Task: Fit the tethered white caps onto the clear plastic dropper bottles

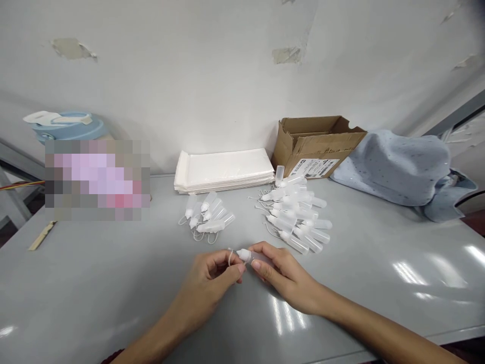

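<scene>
Both my hands meet over the grey table (pixel 113 283) near its front edge. My right hand (pixel 282 275) grips a small clear squeeze bottle (pixel 253 258) by its body. My left hand (pixel 212 278) pinches at the bottle's white tip and its thin cap strap. Just behind lies a small group of the same bottles (pixel 208 215). A larger pile of bottles (pixel 299 215) lies to the right of it, close to my right hand.
A stack of white sheets (pixel 223 169) lies against the wall. An open cardboard box (pixel 316 144) stands at the back right, beside a blue cloth bundle (pixel 405 169). A light blue container (pixel 68 126) and a wooden stick (pixel 42 236) are at the left.
</scene>
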### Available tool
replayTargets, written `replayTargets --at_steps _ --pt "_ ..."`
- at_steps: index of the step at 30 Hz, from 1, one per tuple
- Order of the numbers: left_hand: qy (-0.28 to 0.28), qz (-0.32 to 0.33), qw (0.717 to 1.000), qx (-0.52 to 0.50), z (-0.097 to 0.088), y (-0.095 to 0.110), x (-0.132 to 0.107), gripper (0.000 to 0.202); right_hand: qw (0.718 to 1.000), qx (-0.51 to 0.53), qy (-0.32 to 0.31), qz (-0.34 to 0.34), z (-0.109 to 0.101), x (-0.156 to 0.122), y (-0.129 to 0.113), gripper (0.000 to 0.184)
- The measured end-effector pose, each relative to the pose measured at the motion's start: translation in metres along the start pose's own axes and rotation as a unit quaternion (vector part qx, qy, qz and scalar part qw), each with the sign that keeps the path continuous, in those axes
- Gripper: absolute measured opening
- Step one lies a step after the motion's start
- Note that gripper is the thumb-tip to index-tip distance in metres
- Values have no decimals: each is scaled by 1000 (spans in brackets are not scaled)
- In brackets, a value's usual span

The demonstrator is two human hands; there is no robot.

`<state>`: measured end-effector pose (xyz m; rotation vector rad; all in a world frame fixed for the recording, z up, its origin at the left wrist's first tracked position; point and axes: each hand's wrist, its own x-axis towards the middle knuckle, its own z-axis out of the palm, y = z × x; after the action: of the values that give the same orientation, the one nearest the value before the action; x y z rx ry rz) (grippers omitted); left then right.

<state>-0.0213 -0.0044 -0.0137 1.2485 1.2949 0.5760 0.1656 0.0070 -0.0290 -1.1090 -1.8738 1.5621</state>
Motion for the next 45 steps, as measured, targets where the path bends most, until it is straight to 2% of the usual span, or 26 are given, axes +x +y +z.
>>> replayTargets --at_steps 6,11,19,24,28,36,45 --pt "-23 -14 994 -105 -1 -2 4 23 1000 -16 -7 -9 1 1 -2 30" --pt "-31 -30 988 -146 -1 -2 6 22 999 -39 -6 -14 1 3 -4 30" --pt "-42 -45 982 -179 -1 -3 6 19 979 -175 28 -96 6 0 1 19" --pt "-35 -22 991 -126 -1 -5 7 22 965 -226 55 -118 8 -2 6 19" --pt "-30 15 998 -53 -7 -4 8 23 973 -208 57 -87 3 -1 8 20" --pt "86 104 990 40 -17 5 6 21 978 -185 48 -78 -5 1 10 21" --pt "98 120 985 82 -14 0 5 21 976 -177 56 -112 -6 1 7 18"
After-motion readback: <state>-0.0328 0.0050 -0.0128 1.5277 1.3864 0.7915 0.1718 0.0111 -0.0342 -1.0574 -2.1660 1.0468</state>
